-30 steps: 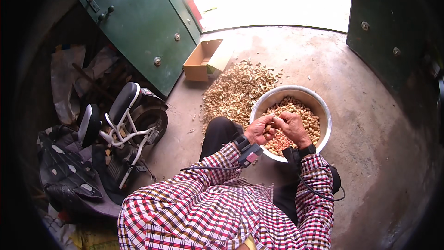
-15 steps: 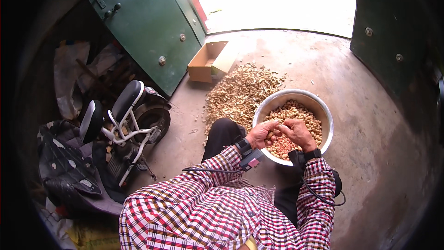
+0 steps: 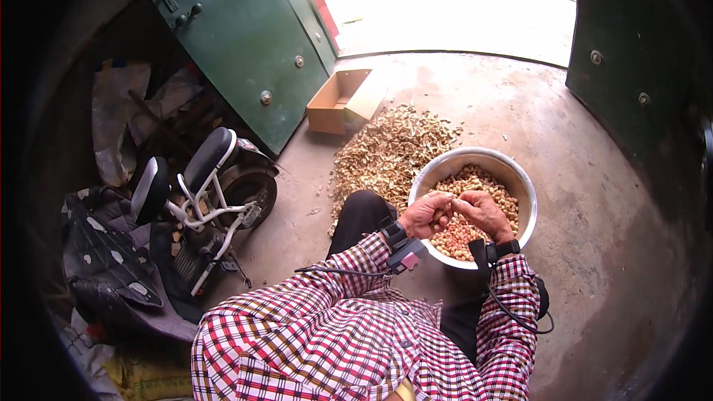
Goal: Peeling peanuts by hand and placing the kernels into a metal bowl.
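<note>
A wide metal basin (image 3: 527, 212) stands on the floor in front of me, holding unshelled peanuts (image 3: 475, 178) with reddish shelled kernels (image 3: 458, 235) at the near side. Over its near left part my two hands meet. My left hand (image 3: 425, 215) is closed, its curled fingers around peanuts. My right hand (image 3: 483, 214) is closed too, thumb and fingers pinched at the left hand's fingertips on a small pale piece, apparently a peanut. Fingers hide most of it.
A heap of peanut shells (image 3: 390, 150) lies left of the basin, with an open cardboard box (image 3: 327, 120) behind it. Farther left stands a small white-framed scooter (image 3: 215, 193) with black seats. Green metal doors (image 3: 238, 37) flank the bright doorway.
The hands remain together over the basin, with small shifts of the fingers. The whole view has shifted slightly.
</note>
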The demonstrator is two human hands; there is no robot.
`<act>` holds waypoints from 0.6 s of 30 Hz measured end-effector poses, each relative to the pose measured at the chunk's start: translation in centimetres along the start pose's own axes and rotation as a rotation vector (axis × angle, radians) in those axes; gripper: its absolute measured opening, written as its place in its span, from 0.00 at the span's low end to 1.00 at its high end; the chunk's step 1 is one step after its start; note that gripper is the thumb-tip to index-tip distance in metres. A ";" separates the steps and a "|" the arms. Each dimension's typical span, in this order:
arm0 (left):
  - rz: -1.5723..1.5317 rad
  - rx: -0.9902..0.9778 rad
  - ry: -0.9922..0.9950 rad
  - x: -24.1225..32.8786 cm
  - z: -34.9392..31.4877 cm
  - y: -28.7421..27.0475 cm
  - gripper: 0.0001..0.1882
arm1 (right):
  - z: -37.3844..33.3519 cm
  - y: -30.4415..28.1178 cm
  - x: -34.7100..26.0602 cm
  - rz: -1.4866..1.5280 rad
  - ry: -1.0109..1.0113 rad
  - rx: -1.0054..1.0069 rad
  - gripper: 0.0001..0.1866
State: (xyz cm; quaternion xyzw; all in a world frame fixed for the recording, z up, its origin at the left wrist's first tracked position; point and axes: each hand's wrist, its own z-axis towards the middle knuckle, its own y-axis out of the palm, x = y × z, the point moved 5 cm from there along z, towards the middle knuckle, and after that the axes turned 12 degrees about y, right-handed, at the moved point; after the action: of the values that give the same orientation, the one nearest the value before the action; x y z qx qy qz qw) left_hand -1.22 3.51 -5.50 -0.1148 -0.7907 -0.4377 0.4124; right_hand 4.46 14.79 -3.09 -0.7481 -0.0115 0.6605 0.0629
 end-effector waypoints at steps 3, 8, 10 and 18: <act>-0.018 -0.030 -0.027 0.1 0.1 0.3 0.05 | 0.2 0.1 0.4 0.093 0.060 0.004 0.14; -0.010 0.074 -0.044 0.3 0.0 0.5 0.04 | 0.4 0.2 0.6 0.158 0.092 0.066 0.16; 0.008 0.090 -0.034 0.2 0.1 0.3 0.04 | 0.7 0.4 1.3 0.166 0.092 0.061 0.16; 0.016 0.108 0.011 0.4 0.2 0.0 0.04 | 1.0 0.8 1.4 0.309 0.099 -0.042 0.17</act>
State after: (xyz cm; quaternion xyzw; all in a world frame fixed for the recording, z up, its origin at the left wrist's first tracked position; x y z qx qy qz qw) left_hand -1.61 3.64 -5.22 -0.0965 -0.8100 -0.3917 0.4257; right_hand 3.61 14.18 -4.73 -0.7738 0.0930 0.6242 -0.0543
